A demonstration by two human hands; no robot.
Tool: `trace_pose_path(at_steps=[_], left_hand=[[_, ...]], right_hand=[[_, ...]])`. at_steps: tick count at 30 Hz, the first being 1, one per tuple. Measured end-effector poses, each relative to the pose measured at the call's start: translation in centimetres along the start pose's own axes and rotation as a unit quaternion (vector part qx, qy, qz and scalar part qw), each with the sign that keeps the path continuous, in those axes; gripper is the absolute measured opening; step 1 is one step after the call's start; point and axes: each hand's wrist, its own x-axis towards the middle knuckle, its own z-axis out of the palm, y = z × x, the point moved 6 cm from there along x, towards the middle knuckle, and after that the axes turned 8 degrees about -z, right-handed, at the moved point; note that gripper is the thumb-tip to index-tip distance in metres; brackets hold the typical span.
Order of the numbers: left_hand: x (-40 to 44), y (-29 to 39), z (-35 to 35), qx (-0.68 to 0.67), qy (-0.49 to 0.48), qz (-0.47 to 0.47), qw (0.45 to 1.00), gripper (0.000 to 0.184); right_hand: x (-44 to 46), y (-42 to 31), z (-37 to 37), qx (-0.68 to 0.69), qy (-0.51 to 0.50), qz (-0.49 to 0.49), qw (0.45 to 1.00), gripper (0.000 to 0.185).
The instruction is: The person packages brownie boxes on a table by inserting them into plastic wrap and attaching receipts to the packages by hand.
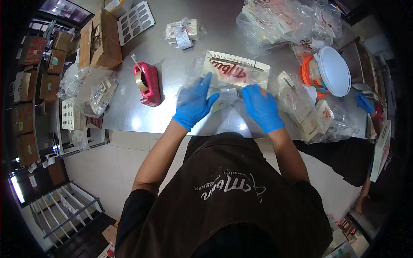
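I have both blue-gloved hands at the near side of a white box (235,74) with red lettering, which lies flat just beyond the fingertips, turned so its front faces up. Clear plastic (230,95) shows around it and bunches between the two hands, probably so that both can work the loose film from either side.

On the left hand (192,103) I see the index finger stretched forward and the thumb well apart from it, with film blurring the rest; I cannot tell whether those fingers grip anything. The right hand (261,107) has its fingers curled close together at the box's near right corner, perhaps to steady it. What they pinch, if anything, I cannot make out.

Left of the left fingers, a red tape dispenser (148,86) stands on the metal table (129,118), apart from the film yet, I judge, easy to reach. Beyond those fingers lies a wrapped packet (183,32). Just right of the right fingers, bagged boxes (301,107) lie grouped, seemingly to leave the middle for the hands.
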Motion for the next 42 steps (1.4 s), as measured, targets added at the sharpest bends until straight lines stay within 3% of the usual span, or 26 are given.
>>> trace_pose_path(at_steps=[2,3,5,9,11,13,15,17,19,21,23,24,26,27,28,29,30,32,34,35,36,37,39,40,41,42], left_hand=[[-0.9,0.5,-1.9,-0.049,0.039,-0.061,0.996,0.07],[0.3,-0.9,-4.0,-0.016,0.033,-0.059,0.998,0.07],[1.3,-0.4,-5.0,-0.13,0.048,-0.08,0.987,0.072],[2.8,1.1,-5.0,-0.08,0.023,-0.056,0.995,0.073],[3.1,0.4,-3.3,-0.076,0.02,-0.034,0.996,0.071],[3.4,0.1,-1.9,-0.072,0.011,-0.014,0.997,0.069],[3.7,-0.6,-0.7,-0.199,0.0,-0.033,0.979,0.065],[4.6,-2.2,1.5,-0.224,0.0,-0.06,0.973,0.066],[5.1,-3.4,2.8,-0.307,-0.081,-0.185,0.93,0.064],[5.1,-3.5,3.3,-0.371,-0.117,-0.17,0.905,0.066],[5.5,-4.1,4.0,-0.284,-0.095,-0.175,0.938,0.066],[5.5,-3.7,3.9,-0.286,-0.096,-0.173,0.938,0.066],[5.5,-2.4,1.6,-0.189,0.029,-0.114,0.975,0.066],[5.6,-1.9,1.0,-0.191,0.029,-0.11,0.975,0.066],[5.5,-1.1,0.6,-0.187,0.009,-0.093,0.978,0.066],[5.3,-0.6,0.4,-0.183,-0.01,-0.078,0.98,0.066],[4.9,-0.6,0.3,-0.183,-0.009,-0.08,0.98,0.066],[3.4,0.0,-0.4,-0.034,0.05,-0.038,0.997,0.076],[1.2,3.0,-2.8,-0.077,0.01,0.053,0.996,0.069],[0.1,4.6,-3.9,-0.116,-0.034,0.078,0.99,0.065],[0.0,5.4,-4.1,-0.052,-0.016,0.074,0.996,0.057],[0.3,4.9,-3.4,-0.053,-0.018,0.069,0.996,0.057],[2.0,2.9,-0.1,-0.012,-0.074,0.085,0.994,0.044],[2.8,2.4,1.2,0.094,-0.065,0.135,0.984,0.025],[3.4,2.9,-0.6,-0.009,0.058,0.176,0.983,0.013],[4.7,2.7,-1.5,-0.067,0.063,0.135,0.987,0.013]], right_hand=[[-1.8,1.7,-0.8,-0.031,0.044,0.116,0.992,0.075],[0.3,0.4,-0.5,0.001,0.056,0.111,0.992,0.075],[-0.4,-0.1,-5.0,0.027,0.214,0.146,0.965,0.061],[-0.2,0.4,-6.0,0.059,0.207,0.186,0.959,0.056],[-0.4,-0.5,-5.5,-0.016,0.28,0.01,0.96,0.053],[-1.0,-0.8,-4.4,0.029,0.235,0.041,0.971,0.041],[-1.5,-0.3,-2.2,0.078,0.184,0.074,0.977,0.029],[-2.5,2.6,1.2,-0.031,0.035,0.217,0.975,0.016],[-2.5,3.1,0.4,0.025,0.079,0.226,0.971,0.016],[-2.7,2.9,-0.6,0.081,0.119,0.239,0.96,0.016],[-2.1,1.3,-2.9,0.23,0.299,0.16,0.912,0.02],[-1.5,0.4,-2.8,0.228,0.3,0.161,0.912,0.02],[0.4,-1.8,-2.2,0.476,0.277,0.052,0.833,0.023],[0.5,-1.4,-2.3,0.473,0.28,0.053,0.834,0.023],[0.5,-1.8,-3.4,0.204,0.298,0.01,0.932,0.026],[0.7,-2.6,-3.6,-0.081,0.29,-0.035,0.953,0.03],[0.8,-1.5,-3.5,-0.066,0.286,0.006,0.956,0.027],[0.1,-0.4,-3.9,0.002,0.293,-0.001,0.956,0.023],[-1.5,-0.5,-3.7,0.071,0.296,-0.004,0.952,0.019],[-3.7,-2.3,-3.1,0.08,0.306,-0.069,0.946,0.016],[-5.5,-3.9,-2.5,0.088,0.318,-0.135,0.934,0.012],[-6.4,-4.4,-1.5,0.091,0.314,-0.136,0.935,0.012],[-6.7,-2.6,4.8,0.343,0.149,0.046,0.926,0.016],[-7.0,0.3,10.1,0.538,0.147,0.229,0.798,0.022],[-6.0,0.9,11.6,0.537,0.149,0.23,0.798,0.022],[-5.0,1.5,12.0,0.522,0.234,0.234,0.786,0.025]])
